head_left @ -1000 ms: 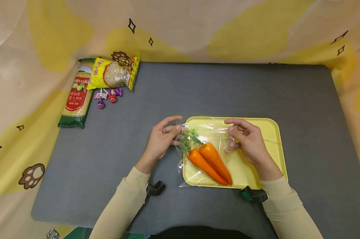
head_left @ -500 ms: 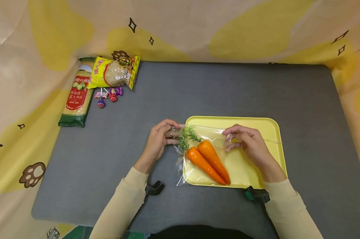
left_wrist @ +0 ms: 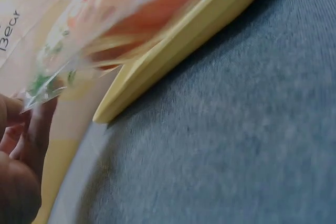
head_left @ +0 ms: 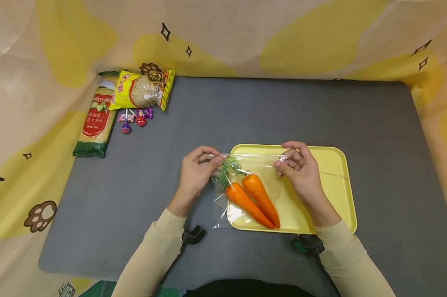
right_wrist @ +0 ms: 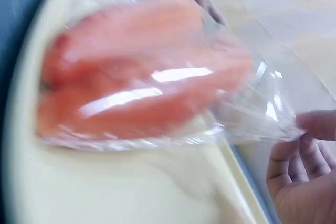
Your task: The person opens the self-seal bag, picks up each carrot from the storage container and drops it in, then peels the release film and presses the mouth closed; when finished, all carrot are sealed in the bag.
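Observation:
Two orange carrots (head_left: pixel 258 198) with green tops lie side by side inside a clear plastic bag (head_left: pixel 220 210). My left hand (head_left: pixel 195 175) pinches the bag's upper left corner between thumb and fingers, close to the green tops. At its upper right corner, my right hand (head_left: pixel 301 171) pinches the film, so the top edge is stretched between both hands. Under the bag is a yellow tray (head_left: pixel 331 198), and the bag's left side hangs past the tray's rim. In the right wrist view the carrots (right_wrist: pixel 131 72) show blurred through the shiny film.
A spaghetti packet (head_left: pixel 97 115) lies at the back left, partly under a yellow snack bag (head_left: pixel 143 90). Near them are two lollipops (head_left: pixel 125 128) and small wrapped candies (head_left: pixel 145 113). A thin clear strip (head_left: pixel 335 175) crosses the tray's right side. Patterned cloth (head_left: pixel 223 37) hangs behind the table.
The bag and carrots have shifted a little left. My right hand has moved slightly left and turned, its fingers now higher along the bag's edge; the left hand still grips its corner.

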`<state>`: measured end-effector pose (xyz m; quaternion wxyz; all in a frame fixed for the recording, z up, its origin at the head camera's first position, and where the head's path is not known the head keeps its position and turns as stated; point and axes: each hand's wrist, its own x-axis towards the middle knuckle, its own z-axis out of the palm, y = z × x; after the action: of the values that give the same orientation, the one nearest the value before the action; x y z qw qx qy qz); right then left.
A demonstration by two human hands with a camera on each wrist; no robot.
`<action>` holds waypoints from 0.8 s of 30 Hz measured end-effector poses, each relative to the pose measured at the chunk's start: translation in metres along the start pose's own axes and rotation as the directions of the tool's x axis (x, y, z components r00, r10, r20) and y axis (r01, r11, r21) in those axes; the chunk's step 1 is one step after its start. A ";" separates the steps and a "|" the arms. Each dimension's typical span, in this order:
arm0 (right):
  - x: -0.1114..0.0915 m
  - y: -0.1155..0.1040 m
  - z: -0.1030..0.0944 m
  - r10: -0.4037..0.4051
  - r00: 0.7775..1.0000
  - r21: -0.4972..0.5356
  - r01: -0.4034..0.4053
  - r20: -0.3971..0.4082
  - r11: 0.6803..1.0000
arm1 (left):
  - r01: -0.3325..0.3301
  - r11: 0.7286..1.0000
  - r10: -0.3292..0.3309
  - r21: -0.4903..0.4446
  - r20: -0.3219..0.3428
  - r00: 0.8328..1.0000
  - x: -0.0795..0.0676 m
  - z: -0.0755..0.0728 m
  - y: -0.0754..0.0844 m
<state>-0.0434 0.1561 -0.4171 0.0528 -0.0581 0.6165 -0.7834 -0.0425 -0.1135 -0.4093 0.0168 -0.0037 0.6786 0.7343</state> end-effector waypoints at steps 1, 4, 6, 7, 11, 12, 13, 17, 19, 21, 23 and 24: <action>0.000 0.001 0.002 0.027 1.000 0.032 -0.028 0.008 0.999 | -0.007 1.000 0.007 0.001 -0.014 1.000 0.001 -0.001 -0.002; 0.000 0.005 0.008 0.186 0.981 0.102 -0.191 0.061 0.976 | 0.000 1.000 -0.001 -0.004 -0.030 1.000 0.002 -0.008 -0.011; 0.000 0.007 0.010 0.290 0.953 0.077 -0.296 0.085 0.952 | 0.034 0.999 -0.034 -0.028 -0.024 0.999 0.002 -0.012 -0.018; 0.000 0.009 0.011 0.327 0.941 0.063 -0.333 0.088 0.941 | 0.057 0.998 -0.058 -0.041 -0.018 0.998 0.002 -0.013 -0.022; 0.003 0.013 0.015 0.331 0.942 0.012 -0.332 0.059 0.943 | 0.166 0.984 -0.165 -0.068 0.020 0.986 -0.007 -0.018 -0.027; 0.003 0.013 0.015 0.321 0.946 0.019 -0.322 0.049 0.946 | 0.195 0.979 -0.193 -0.053 0.041 0.980 -0.010 -0.019 -0.028; 0.004 0.013 0.016 0.311 0.950 0.031 -0.312 0.037 0.950 | 0.225 0.974 -0.223 -0.025 0.065 0.973 -0.014 -0.019 -0.028; 0.005 0.009 0.016 0.293 0.956 0.050 -0.291 -0.025 0.955 | 0.295 0.948 -0.312 0.121 0.166 0.936 -0.027 -0.022 -0.025; 0.006 0.007 0.015 0.286 0.956 0.053 -0.283 -0.058 0.958 | 0.302 0.937 -0.332 0.179 0.177 0.926 -0.031 -0.024 -0.022; 0.007 0.006 0.015 0.280 0.958 0.059 -0.276 -0.069 0.959 | 0.309 0.935 -0.337 0.175 0.164 0.927 -0.032 -0.027 -0.017; 0.009 0.007 0.018 0.282 0.957 0.066 -0.278 -0.068 0.958 | 0.295 0.940 -0.320 0.173 0.139 0.937 -0.030 -0.032 -0.012; 0.011 0.008 0.020 0.288 0.955 0.061 -0.284 -0.068 0.957 | 0.288 0.941 -0.312 0.177 0.122 0.942 -0.029 -0.036 -0.009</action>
<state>-0.0510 0.1332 -0.4203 0.1434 0.0629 0.5999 -0.7846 -0.0140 -0.1487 -0.4204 0.1794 -0.0513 0.7227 0.6656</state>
